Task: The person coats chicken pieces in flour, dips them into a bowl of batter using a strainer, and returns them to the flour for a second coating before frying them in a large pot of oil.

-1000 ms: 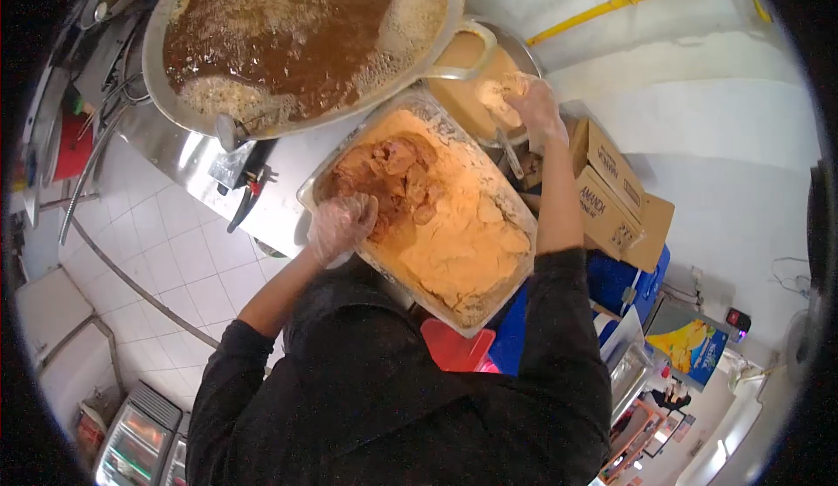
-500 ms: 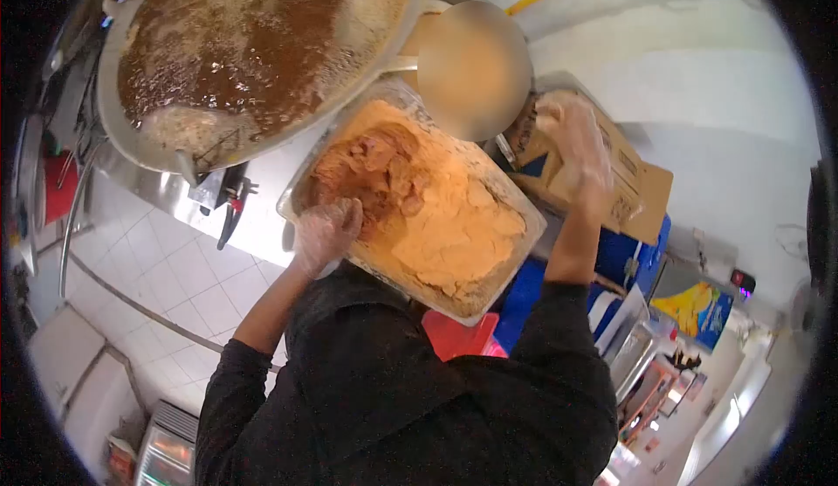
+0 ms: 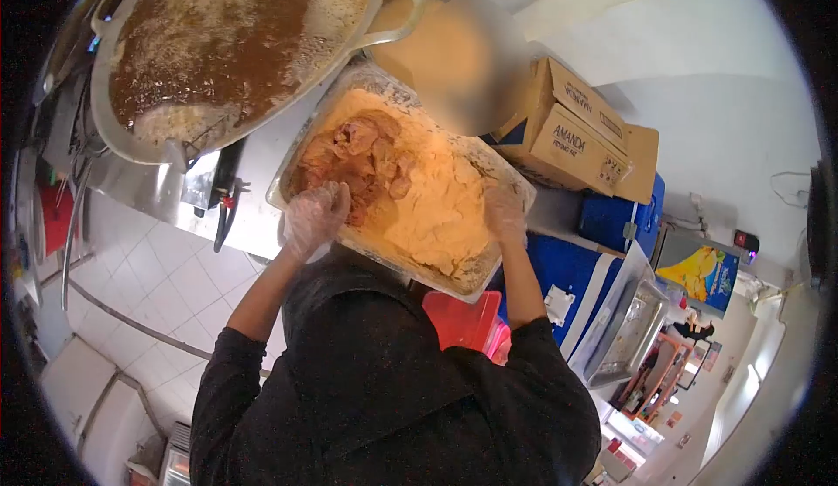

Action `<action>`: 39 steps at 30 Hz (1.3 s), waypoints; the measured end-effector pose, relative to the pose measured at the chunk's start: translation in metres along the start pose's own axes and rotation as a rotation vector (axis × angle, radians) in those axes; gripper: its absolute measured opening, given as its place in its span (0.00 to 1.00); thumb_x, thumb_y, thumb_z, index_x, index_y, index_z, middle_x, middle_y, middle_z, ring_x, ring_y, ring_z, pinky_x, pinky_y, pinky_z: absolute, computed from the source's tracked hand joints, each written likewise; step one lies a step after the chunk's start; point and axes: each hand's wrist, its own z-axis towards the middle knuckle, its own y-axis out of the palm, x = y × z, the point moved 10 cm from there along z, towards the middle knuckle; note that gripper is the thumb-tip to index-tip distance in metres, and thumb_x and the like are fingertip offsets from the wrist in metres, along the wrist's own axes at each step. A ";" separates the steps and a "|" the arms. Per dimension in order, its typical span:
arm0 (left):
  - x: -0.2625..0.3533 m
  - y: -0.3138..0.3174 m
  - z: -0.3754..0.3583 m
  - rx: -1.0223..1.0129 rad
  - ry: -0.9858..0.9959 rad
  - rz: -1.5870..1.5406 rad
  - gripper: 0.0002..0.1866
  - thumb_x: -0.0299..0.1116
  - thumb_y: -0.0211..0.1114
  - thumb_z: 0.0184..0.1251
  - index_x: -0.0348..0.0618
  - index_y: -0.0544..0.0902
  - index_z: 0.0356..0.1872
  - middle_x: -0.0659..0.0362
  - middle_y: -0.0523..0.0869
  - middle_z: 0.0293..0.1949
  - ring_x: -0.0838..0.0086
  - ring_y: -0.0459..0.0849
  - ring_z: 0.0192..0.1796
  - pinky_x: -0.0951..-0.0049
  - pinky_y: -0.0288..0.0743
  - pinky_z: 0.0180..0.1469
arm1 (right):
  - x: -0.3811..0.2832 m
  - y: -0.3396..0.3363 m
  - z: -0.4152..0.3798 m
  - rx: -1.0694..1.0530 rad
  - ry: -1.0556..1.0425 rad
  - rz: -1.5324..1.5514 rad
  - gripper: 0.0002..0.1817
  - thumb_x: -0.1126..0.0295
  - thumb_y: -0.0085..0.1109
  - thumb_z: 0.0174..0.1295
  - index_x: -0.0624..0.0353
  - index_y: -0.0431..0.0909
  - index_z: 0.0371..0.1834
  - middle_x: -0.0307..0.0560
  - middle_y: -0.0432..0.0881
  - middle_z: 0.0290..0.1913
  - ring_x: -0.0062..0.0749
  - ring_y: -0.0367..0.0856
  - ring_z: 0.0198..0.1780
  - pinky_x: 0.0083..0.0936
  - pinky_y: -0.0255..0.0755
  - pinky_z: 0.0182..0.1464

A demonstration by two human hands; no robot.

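Across the middle of the head view lies a clear rectangular plastic tub [image 3: 502, 185] heaped with pale orange flour coating [image 3: 436, 202], its long axis running diagonally from the upper left, beside the stove, down to the lower right near the person's chest. A clump of reddish-brown marinated meat pieces [image 3: 358, 159] sits in the tub's upper-left half, partly bedded in the flour. The left hand [image 3: 314, 215], in a thin clear glove, rests at the tub's near-left rim with its fingers curled down into the near edge of the meat clump; it appears to be closing on pieces there, though whether it actually grips one cannot be told. The right hand [image 3: 504, 214], also gloved, lies at the tub's lower-right rim, fingers loosely bent over the flour, holding nothing visible. The meat thus lies just ahead of the left hand and well to the left of the right hand, so the left is clearly nearer. Open flour stretches between the two hands, giving room across the tub's centre. Beyond the far-left rim, close by, stands a wide metal pan of bubbling brown oil [image 3: 227, 41] with looped handles. Brown cardboard boxes [image 3: 567, 137] stand just beyond the tub's far-right end, and a blue container [image 3: 567, 268] sits below its right side.
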 end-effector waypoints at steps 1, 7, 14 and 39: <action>-0.003 0.001 -0.001 0.023 -0.012 -0.003 0.12 0.32 0.68 0.69 0.41 0.79 0.26 0.51 0.81 0.19 0.55 0.83 0.19 0.57 0.77 0.22 | -0.002 -0.021 0.005 0.099 -0.026 0.053 0.15 0.61 0.60 0.65 0.56 0.83 0.51 0.48 0.88 0.47 0.46 0.87 0.45 0.45 0.81 0.45; -0.003 0.002 -0.001 0.035 -0.045 -0.044 0.13 0.32 0.68 0.68 0.41 0.78 0.23 0.48 0.81 0.19 0.54 0.83 0.21 0.57 0.78 0.24 | -0.019 0.038 0.036 -0.331 0.216 0.401 0.15 0.70 0.55 0.63 0.54 0.82 0.52 0.50 0.84 0.52 0.46 0.82 0.55 0.40 0.77 0.54; -0.001 -0.004 -0.003 0.097 -0.010 -0.048 0.14 0.31 0.68 0.68 0.41 0.77 0.22 0.48 0.79 0.18 0.54 0.83 0.21 0.56 0.78 0.25 | -0.030 0.042 0.043 -0.176 0.231 0.323 0.12 0.69 0.52 0.66 0.58 0.83 0.48 0.54 0.86 0.43 0.47 0.85 0.46 0.42 0.78 0.47; -0.008 0.012 -0.006 -0.020 0.014 0.077 0.05 0.31 0.65 0.68 0.42 0.82 0.33 0.52 0.83 0.24 0.59 0.84 0.22 0.60 0.79 0.24 | -0.021 -0.093 0.343 -0.121 0.033 0.577 0.19 0.60 0.65 0.66 0.66 0.84 0.49 0.60 0.87 0.49 0.47 0.86 0.52 0.37 0.78 0.57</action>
